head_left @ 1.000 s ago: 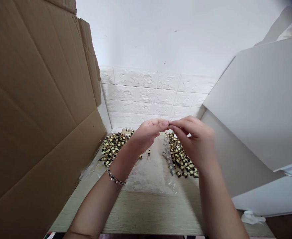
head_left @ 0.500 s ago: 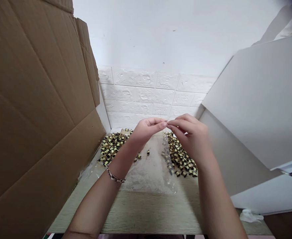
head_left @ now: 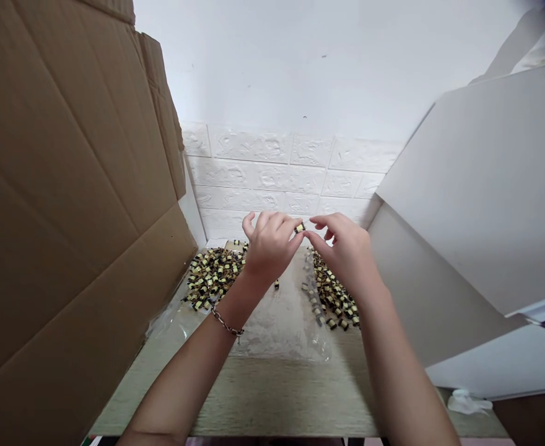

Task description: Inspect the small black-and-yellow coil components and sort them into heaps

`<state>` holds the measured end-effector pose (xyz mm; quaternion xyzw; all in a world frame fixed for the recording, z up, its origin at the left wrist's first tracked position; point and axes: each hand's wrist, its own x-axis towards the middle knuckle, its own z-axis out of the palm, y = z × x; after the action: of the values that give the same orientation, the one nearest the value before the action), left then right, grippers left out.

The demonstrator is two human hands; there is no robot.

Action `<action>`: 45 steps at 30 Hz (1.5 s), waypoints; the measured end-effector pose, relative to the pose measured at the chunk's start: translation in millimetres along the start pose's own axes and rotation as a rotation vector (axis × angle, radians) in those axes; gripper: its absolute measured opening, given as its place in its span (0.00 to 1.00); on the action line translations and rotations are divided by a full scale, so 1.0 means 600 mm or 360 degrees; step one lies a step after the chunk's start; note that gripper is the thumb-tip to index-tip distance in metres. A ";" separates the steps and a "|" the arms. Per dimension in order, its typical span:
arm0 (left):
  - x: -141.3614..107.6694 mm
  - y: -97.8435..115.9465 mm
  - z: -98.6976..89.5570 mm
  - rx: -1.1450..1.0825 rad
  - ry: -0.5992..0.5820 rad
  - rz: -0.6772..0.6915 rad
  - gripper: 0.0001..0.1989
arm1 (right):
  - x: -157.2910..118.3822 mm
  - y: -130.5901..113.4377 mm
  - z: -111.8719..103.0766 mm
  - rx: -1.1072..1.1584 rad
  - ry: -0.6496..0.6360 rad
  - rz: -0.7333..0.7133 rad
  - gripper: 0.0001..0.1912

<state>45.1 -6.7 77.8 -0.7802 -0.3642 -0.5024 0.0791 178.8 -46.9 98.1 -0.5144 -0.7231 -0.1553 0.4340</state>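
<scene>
Between the thumb and fingers of my left hand (head_left: 271,244) is a small yellow and black transformer (head_left: 300,228), its thin pins pointing to the right. My right hand (head_left: 347,251) is just to the right of it. The right thumb and forefinger are apart, their tips close to the pins; whether one touches is too small to tell. Below the hands lies a clear plastic bag (head_left: 277,331) on the table. A heap of similar transformers (head_left: 213,275) lies to the left, and another heap (head_left: 334,294) to the right, partly behind my right hand.
A tall cardboard sheet (head_left: 77,204) walls off the left side. White panels (head_left: 486,186) stand on the right, and a white brick-pattern wall (head_left: 254,173) closes the back. One loose transformer (head_left: 277,285) lies on the bag. White crumpled material (head_left: 468,401) lies at the front right.
My left hand has turned, so the transformer now shows between its fingertips. My right hand has moved slightly left and its pinched fingers have spread.
</scene>
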 end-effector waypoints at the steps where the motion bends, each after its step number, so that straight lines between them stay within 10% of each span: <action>1: 0.000 0.000 0.001 0.0013 0.0003 0.0016 0.09 | 0.000 -0.001 0.001 -0.0005 -0.0003 0.0006 0.08; 21: 0.003 0.000 -0.005 -0.0148 -0.0283 0.0045 0.08 | 0.000 0.013 0.002 -0.0136 -0.0052 -0.0132 0.07; 35: 0.018 -0.014 -0.004 -0.2056 -0.0796 -0.0747 0.13 | 0.000 0.019 0.002 -0.0101 0.0285 -0.0307 0.05; 45: 0.012 -0.019 0.000 -0.2628 -0.0917 -0.1176 0.10 | -0.003 0.018 0.016 -0.0252 0.0570 -0.0495 0.04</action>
<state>39.5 4.9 81.0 -0.5189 -0.1231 -0.3826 -0.7545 184.1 -37.0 88.8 -0.3937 -0.6907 -0.3650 0.4845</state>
